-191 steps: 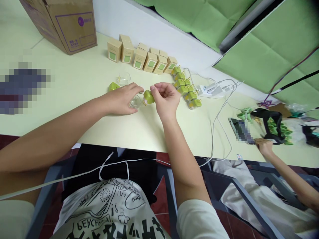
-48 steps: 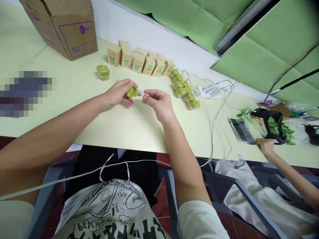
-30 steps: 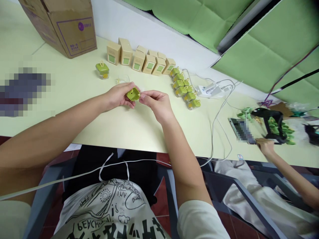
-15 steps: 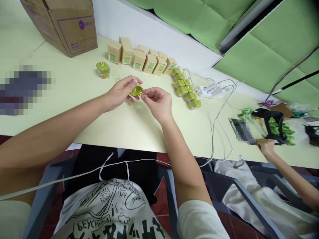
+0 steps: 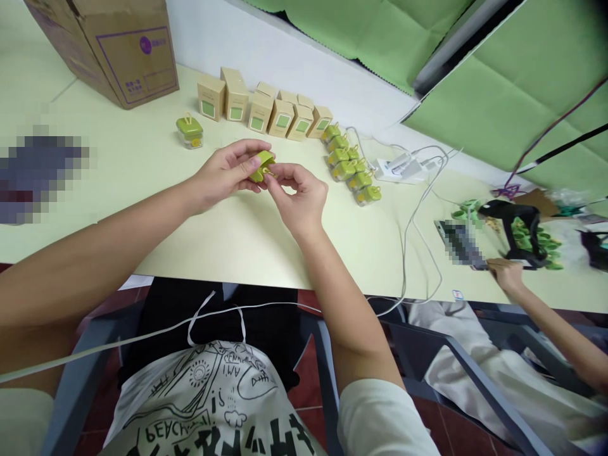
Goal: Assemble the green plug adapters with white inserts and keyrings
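My left hand point(image 5: 228, 170) is closed round a small green lid point(image 5: 261, 163), its hollow side turned toward my right hand. The thumb and fingers of my right hand point(image 5: 299, 193) pinch a little yellow loop point(image 5: 266, 172) at the lid's opening; how the loop joins the lid is partly hidden. Both hands are just above the table. To their left stands a small clear container with a green lid and a yellow loop on top point(image 5: 190, 132). Several similar green-lidded containers point(image 5: 344, 170) stand in a cluster to the right.
Several small cardboard boxes point(image 5: 260, 113) line the table's back. A large carton point(image 5: 137, 57) stands at the back left. White cables trail from a power strip point(image 5: 401, 170) over the table's front edge. At right, a co-worker's hand point(image 5: 506, 277) is beside a blurred-out device point(image 5: 458, 244).
The lid has turned a little in my left hand, and my right fingers have moved slightly into its opening. The whole view has shifted slightly.
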Motion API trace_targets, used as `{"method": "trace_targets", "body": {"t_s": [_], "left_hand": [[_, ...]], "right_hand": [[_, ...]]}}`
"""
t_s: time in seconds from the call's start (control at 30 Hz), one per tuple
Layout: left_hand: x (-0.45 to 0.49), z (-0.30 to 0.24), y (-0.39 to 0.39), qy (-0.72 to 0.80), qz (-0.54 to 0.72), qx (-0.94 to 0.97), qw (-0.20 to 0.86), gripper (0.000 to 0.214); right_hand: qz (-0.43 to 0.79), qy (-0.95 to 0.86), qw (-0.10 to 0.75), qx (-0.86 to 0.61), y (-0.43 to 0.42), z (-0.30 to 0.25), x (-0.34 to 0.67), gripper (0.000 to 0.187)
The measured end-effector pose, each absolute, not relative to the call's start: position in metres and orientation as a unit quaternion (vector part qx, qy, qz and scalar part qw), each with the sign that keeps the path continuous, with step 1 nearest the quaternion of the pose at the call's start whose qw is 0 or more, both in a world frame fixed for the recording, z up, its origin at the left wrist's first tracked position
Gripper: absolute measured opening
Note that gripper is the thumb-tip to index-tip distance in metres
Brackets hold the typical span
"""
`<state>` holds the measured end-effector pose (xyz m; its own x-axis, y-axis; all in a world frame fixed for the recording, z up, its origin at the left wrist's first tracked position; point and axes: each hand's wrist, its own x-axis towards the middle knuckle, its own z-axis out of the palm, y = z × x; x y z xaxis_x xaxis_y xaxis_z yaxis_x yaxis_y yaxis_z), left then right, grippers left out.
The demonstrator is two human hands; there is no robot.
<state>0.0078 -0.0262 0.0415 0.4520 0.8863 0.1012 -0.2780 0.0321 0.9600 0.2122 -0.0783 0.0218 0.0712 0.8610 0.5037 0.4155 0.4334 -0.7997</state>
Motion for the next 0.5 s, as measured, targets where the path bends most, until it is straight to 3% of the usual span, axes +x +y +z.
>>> {"method": "trace_targets", "body": {"t_s": [0.27, 0.5], "left_hand": [[0.0047, 0.048, -0.0303, 0.266, 0.414, 0.502, 0.712, 0.023], [0.0049, 0.0494, -0.0327, 0.278, 0.404, 0.492, 0.719, 0.025]], "right_hand": [[0.127, -0.687, 0.49, -0.521, -0.0753, 0.0144, 0.2131, 0.018], [0.022, -0.721, 0.44, -0.535, -0.0758, 0.0148, 0.2132, 0.024]]}}
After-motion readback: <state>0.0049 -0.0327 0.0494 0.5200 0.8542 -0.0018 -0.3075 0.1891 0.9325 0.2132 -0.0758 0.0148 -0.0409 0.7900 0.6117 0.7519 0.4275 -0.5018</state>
